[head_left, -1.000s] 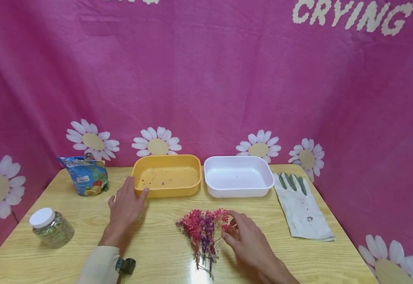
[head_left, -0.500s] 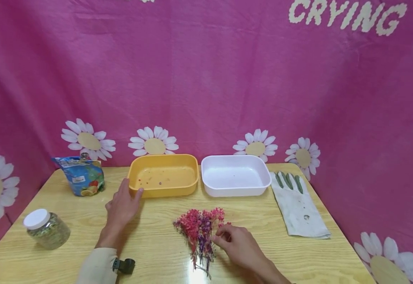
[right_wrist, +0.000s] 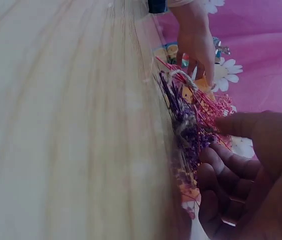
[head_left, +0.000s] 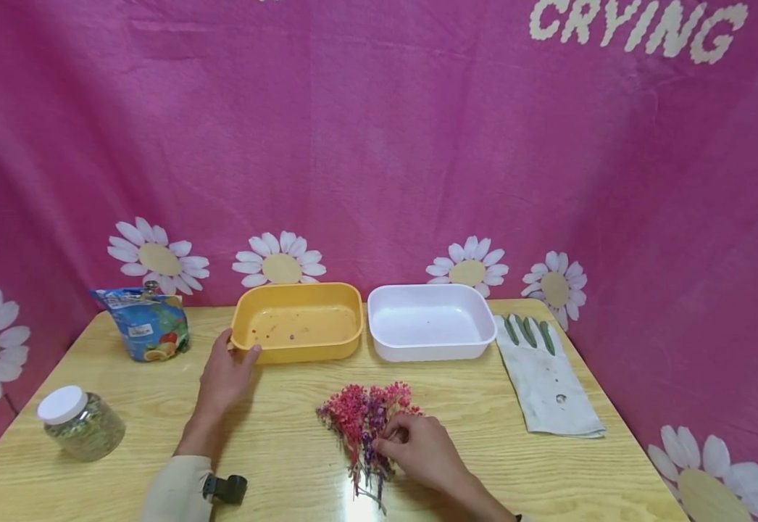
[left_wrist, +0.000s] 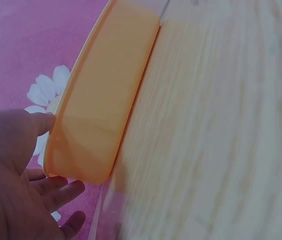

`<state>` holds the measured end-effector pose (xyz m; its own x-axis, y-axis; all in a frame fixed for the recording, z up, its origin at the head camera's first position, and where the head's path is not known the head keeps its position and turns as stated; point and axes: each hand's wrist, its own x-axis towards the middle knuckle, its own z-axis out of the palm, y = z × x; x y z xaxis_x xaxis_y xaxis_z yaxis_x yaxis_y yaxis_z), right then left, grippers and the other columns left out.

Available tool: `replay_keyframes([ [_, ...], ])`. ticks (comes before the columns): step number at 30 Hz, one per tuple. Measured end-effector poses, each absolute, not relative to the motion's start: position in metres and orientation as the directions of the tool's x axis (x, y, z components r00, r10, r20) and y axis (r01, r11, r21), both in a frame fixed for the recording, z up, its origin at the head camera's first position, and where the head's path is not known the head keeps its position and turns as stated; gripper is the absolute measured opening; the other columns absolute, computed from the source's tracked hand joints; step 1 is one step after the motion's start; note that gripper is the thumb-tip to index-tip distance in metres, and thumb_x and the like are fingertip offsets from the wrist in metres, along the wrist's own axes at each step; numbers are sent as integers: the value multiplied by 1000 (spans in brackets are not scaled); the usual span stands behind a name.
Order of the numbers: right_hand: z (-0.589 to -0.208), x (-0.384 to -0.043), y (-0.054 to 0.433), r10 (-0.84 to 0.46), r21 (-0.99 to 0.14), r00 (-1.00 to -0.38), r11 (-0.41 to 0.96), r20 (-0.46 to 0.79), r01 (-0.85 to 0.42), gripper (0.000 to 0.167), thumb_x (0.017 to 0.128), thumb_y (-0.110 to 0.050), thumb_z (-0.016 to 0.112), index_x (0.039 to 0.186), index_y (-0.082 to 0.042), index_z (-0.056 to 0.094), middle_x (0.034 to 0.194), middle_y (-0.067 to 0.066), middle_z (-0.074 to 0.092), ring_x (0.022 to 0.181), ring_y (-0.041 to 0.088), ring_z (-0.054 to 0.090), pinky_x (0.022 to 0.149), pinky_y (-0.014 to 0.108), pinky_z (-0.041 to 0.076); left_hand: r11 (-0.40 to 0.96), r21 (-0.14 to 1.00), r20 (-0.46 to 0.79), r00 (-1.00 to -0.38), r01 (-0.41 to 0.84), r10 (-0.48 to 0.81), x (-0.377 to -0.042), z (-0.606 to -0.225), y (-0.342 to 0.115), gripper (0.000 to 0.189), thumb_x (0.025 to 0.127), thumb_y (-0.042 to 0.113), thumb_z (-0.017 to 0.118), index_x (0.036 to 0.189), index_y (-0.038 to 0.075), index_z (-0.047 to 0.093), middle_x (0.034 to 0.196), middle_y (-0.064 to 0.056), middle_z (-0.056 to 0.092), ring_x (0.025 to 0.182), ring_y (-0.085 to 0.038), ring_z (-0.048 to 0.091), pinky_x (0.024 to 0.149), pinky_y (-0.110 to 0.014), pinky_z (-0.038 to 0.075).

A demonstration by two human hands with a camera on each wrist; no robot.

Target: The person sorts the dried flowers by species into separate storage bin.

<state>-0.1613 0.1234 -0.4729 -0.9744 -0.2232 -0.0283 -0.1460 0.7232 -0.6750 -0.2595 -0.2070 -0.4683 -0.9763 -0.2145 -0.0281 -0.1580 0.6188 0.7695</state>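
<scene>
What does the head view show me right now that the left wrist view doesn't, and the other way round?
Head only: the dried flowers, the right hand at them, the jar, the blue pouch, the green pods on the pale cloth, and the inside of the yellow tray.

Left wrist only: the palm side of the left hand.

Both: the left hand against the tray, the wooden table and the pink backdrop with printed daisies.

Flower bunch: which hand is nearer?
Right. The right hand is at the flower bunch, on its right side; the left hand is farther, beyond and left, at the yellow tray.
</scene>
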Motion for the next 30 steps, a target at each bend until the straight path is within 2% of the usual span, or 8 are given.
replay_keyframes([
  [3,-475,-162,123,-235,-680,-972,712,0,-173,9,80,-34,74,79,-25,70,67,-13,63,56,2,50,54,21,41,575,801,-48,-974,-169,-219,-261,-470,-208,77,100,38,50,153,1,9,155,-28,25,139,-43,35,112,-54,32],
  [8,-475,-161,124,-221,-711,-975,683,16,-167,4,80,-26,74,80,-23,71,72,-10,68,58,1,54,56,20,44,536,824,-70,-971,-185,-226,-262,-470,-209,77,99,39,50,154,4,8,156,-26,24,138,-41,37,108,-51,39],
  [12,-472,-160,124,-180,-723,-983,674,36,-150,3,79,-22,73,79,-23,70,76,-9,69,58,2,53,58,20,43,532,824,-77,-969,-193,-233,-263,-470,-208,77,99,40,50,154,6,9,158,-23,22,139,-40,37,109,-52,38],
  [16,-469,-162,125,-127,-731,-991,673,38,-114,8,78,-17,70,77,-25,68,73,-11,66,59,3,54,60,21,43,528,826,-81,-969,-197,-235,-263,-471,-208,77,99,40,50,155,6,9,159,-21,21,139,-40,36,110,-52,37],
  [24,-465,-163,130,-78,-752,-997,656,24,-69,7,80,-20,73,79,-26,69,87,-3,59,78,11,53,70,30,43,522,829,-89,-968,-203,-236,-264,-471,-205,77,100,38,50,155,7,7,158,-23,22,139,-40,37,107,-50,41],
  [27,-466,-162,132,-67,-766,-998,640,21,-59,6,81,-20,73,80,-25,70,89,-1,59,81,12,58,72,32,46,522,827,-94,-967,-209,-239,-264,-471,-204,77,100,38,50,155,7,6,158,-23,22,139,-40,37,107,-50,41],
  [30,-466,-163,133,-59,-786,-998,615,23,-55,5,82,-18,73,82,-23,71,93,-1,65,82,12,65,70,31,50,527,824,-93,-967,-209,-238,-263,-470,-204,77,100,39,49,155,7,6,159,-22,21,139,-40,36,108,-51,39],
])
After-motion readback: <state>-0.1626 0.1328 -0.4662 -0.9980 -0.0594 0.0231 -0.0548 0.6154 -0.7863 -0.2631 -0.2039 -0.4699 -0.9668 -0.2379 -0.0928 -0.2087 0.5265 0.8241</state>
